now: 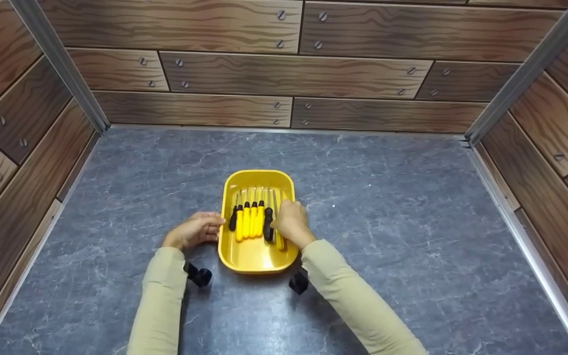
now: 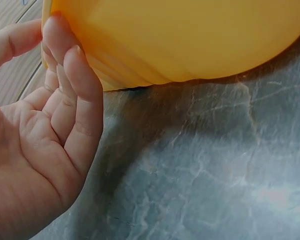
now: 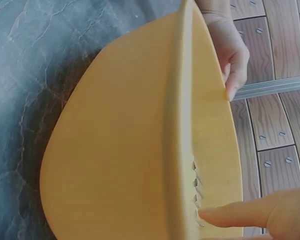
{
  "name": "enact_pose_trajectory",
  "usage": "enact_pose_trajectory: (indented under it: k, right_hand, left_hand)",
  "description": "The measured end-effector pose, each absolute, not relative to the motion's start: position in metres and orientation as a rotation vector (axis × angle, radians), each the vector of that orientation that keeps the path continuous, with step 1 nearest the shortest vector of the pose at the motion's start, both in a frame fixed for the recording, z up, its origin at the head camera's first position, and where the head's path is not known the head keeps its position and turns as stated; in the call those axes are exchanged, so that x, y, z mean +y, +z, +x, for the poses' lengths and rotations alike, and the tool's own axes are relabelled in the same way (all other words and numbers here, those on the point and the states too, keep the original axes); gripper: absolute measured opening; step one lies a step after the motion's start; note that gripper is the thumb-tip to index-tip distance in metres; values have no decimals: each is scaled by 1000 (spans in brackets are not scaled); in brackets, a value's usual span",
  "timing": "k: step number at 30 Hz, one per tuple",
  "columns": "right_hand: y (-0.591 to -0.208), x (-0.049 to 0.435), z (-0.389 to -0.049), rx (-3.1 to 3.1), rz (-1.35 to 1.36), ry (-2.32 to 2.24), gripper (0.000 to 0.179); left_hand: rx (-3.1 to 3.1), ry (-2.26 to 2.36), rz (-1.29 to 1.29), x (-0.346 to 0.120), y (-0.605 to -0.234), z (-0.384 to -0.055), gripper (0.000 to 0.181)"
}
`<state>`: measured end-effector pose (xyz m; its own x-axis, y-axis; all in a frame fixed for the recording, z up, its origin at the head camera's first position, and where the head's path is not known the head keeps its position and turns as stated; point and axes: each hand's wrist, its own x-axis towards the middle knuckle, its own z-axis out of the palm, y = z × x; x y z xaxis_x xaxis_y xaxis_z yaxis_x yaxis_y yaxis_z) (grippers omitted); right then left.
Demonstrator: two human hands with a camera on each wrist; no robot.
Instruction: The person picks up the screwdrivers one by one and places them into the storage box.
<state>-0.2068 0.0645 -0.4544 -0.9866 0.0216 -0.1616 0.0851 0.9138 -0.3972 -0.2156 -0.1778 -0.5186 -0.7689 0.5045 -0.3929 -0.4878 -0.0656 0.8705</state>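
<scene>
In the head view a yellow tray (image 1: 259, 259) holds a row of several screwdrivers (image 1: 250, 222), with yellow or black handles and thin metal shafts toward the far end. My left hand (image 1: 197, 230) pinches the tray's left rim; in the left wrist view its fingertips (image 2: 57, 35) lie against the outer wall. Over the right rim reaches my right hand (image 1: 291, 222), its fingers at the handle of the rightmost yellow screwdriver (image 1: 279, 241). A black-handled screwdriver (image 1: 268, 224) lies right beside it. The right wrist view shows one finger (image 3: 235, 214) over the rim; the handles are hidden there.
The tray stands on a dark grey marbled surface (image 1: 387, 222). Wood-patterned walls (image 1: 294, 74) with metal edge strips (image 1: 525, 236) enclose it at the back and both sides. Black wrist mounts (image 1: 200, 275) show below each hand.
</scene>
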Motion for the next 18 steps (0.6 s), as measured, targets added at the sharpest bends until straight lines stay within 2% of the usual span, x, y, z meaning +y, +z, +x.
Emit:
enact_pose_trajectory:
  k: [9,13,18]
  right_hand:
    - [-449,84,-211,2705,203,-1000,16]
    - [-446,100,-218,2562,274,-1262,15]
    - [-445,123,-227,2658,257,-1471,19]
  left_hand:
    - [1691,1832,-17,-171,-511,-215,8]
    - [1887,1700,43,-168,-504,-216,7]
    - [2225,1504,128,-168,-485,-217,18]
